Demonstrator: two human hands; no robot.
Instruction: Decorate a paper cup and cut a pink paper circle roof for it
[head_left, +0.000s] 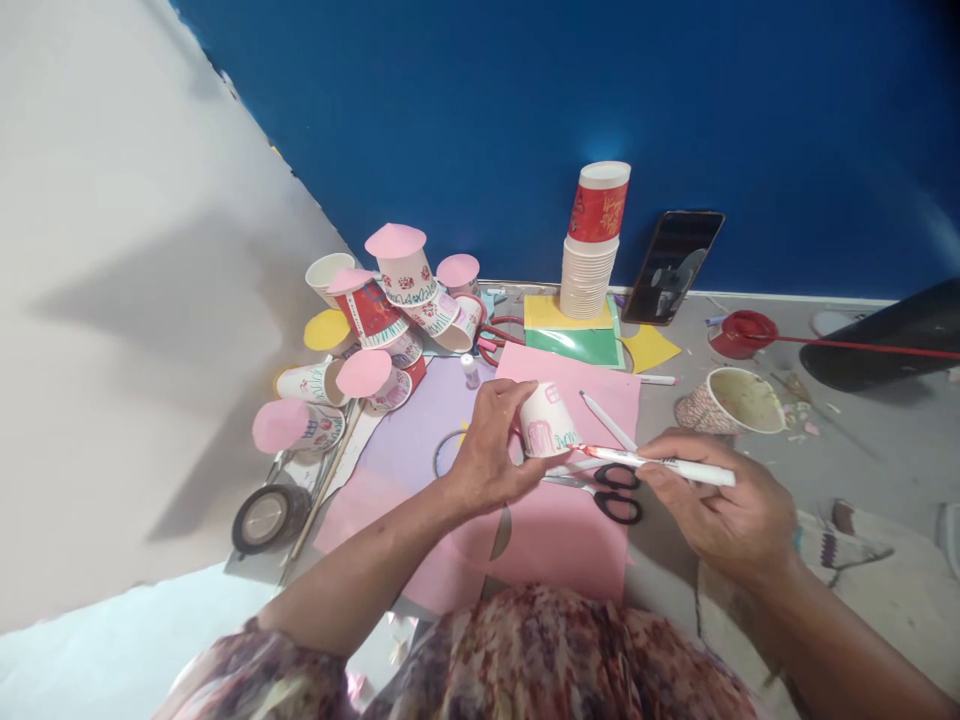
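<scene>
Upside down between the fingers of my left hand [499, 445] is a white paper cup [551, 420] with a pink window, a pink door and green strokes near its rim. My right hand [720, 500] grips a white marker [686, 469], whose red tip is at the cup's lower right edge. Below them, black-handled scissors [619, 507] lie on pink paper [570, 545]. A capless white pen [607, 420] rests to the right of the cup, and a small glue stick [469, 371] stands to its left.
Decorated cups with pink cone tops [395, 241] crowd the back left. Behind the papers rise stacked cups [589, 275] and a leaning phone [673, 267]. Black tape [270, 517] lies left; a patterned cup [727, 402] and a dark cylinder [885, 340] are right.
</scene>
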